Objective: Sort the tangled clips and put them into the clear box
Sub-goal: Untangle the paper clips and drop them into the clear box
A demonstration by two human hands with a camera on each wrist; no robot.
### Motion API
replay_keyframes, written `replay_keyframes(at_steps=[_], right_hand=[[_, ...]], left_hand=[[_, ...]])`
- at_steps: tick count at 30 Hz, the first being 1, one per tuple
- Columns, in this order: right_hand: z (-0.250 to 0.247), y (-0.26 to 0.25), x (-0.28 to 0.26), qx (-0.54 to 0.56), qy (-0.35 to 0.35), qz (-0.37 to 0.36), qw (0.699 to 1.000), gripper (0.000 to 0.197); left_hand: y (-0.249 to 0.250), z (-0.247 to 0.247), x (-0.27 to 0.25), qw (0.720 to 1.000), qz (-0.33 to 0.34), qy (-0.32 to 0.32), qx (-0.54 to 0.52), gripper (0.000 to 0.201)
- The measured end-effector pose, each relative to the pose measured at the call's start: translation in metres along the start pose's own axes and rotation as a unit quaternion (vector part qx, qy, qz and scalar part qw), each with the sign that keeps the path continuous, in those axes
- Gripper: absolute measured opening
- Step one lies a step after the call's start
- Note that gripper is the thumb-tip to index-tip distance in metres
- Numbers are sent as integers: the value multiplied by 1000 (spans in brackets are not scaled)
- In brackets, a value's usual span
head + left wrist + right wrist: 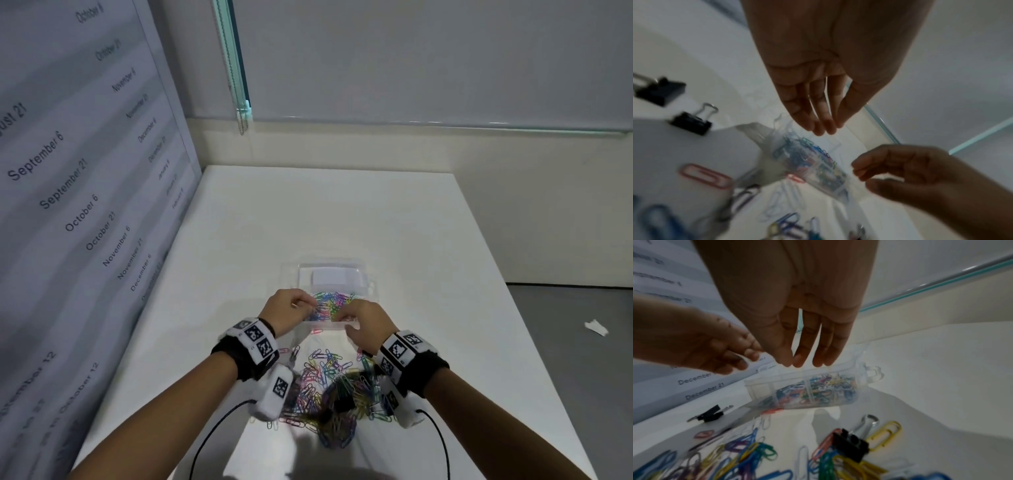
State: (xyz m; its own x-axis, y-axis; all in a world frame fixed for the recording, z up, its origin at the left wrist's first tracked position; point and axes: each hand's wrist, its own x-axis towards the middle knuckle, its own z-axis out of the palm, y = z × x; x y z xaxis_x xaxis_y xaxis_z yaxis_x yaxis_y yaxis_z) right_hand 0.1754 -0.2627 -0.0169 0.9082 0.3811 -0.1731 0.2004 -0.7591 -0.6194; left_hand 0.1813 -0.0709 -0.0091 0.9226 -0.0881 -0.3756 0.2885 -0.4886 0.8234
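Observation:
The clear box [371,291] sits open at mid-table, its lid [329,274] folded back and its compartments [756,386] holding coloured paper clips. My left hand [310,305] hovers over the box's left side. It pinches what looks like a thin pale paper clip [827,91] between thumb and fingers [818,128]. My right hand [346,322] is at the box's near edge, its fingers [803,363] hanging loosely down and holding nothing. A tangled pile of coloured clips [325,387] lies on the table between my wrists.
Black binder clips [851,443] lie in and beside the pile, two more [690,123] to its left. A printed date sheet [85,171] covers the left wall. A white paper scrap [596,329] lies near the table's right edge.

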Motion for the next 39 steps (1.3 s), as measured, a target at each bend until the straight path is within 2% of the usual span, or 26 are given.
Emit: replay_keyframes(at_steps=[3,5,6,7,9,11,13,15,17,20,22,27,31,35,39], right_hand=[[1,-4,-6,-22,-20,-12,999,22],[5,-6,-11,-57,-73,-13,996,20],[9,-8,-12,-79,-110,-13,991,20],[14,-9,-13,-101,-147,-9,984,25],[25,-10,-14,-138,-206,14,969,48],[34,-12,-14,-164,-230,27,959,70],[40,-16,-13,-178,-234,16,956,80],[45,-19,-13,-172,-241,13,955,73],[48,-22,-14,-160,-245,17,956,55],[48,-25,-15,-139,-237,7,961,28],[44,-22,-15,-119,-219,13,968,21],[29,-15,-11,-70,-141,22,987,19],[11,-14,0,-49,-106,14,993,17],[-12,-17,16,-37,-71,4,997,13],[-31,-17,33,-27,14,39,999,14]], left_hand=[[-13,-2,-20,990,19,-62,127,18],[-24,-1,-31,971,10,-110,211,20],[-30,0,-35,958,9,-123,259,28],[-36,1,-38,945,12,-130,301,37],[-44,7,-45,933,24,-135,333,46],[-49,15,-52,937,38,-133,321,44],[-52,25,-57,936,48,-128,325,37],[-55,33,-59,932,52,-122,337,32],[-56,37,-60,934,52,-113,334,26],[-59,38,-58,937,54,-113,325,19],[-61,36,-56,940,55,-113,316,16],[-60,27,-54,963,50,-96,248,8],[-61,16,-55,983,31,-89,157,18],[-66,1,-56,983,34,-73,165,28],[-74,-13,-61,987,10,-58,150,20]])
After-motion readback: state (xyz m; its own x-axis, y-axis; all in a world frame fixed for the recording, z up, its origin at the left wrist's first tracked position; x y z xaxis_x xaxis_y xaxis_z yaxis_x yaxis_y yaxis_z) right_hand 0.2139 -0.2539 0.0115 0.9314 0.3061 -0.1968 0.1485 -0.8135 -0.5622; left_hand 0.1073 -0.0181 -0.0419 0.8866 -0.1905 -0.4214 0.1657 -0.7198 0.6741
